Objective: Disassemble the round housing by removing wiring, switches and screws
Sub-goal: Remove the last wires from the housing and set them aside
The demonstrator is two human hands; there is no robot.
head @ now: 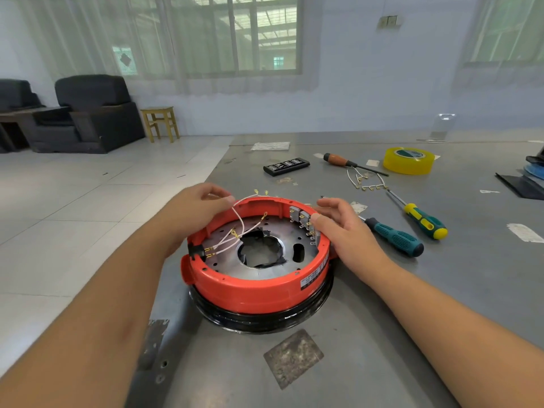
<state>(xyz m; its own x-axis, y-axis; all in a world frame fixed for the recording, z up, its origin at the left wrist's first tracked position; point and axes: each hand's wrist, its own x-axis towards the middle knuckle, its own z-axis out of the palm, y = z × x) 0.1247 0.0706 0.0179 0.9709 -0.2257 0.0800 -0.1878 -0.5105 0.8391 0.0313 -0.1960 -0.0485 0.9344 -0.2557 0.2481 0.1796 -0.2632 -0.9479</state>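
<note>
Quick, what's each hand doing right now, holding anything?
Left hand: pinching a white wire over the red housing.
Right hand: open, fingers resting at the switches, holding nothing.

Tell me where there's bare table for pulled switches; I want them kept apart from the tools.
Bare: near right of the red housing, below the screwdrivers. Crowded: the far side, around the removed wires and tape roll.

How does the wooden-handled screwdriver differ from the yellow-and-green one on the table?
The wooden-handled screwdriver has a brown, orange-tinted handle and a dark shaft; the yellow-and-green screwdriver has a two-colour handle and a bright metal shaft. The wooden-handled one lies farther from the red housing, beside the yellow tape roll; the yellow-and-green one lies nearer the right hand. Both lie flat, untouched.
</note>
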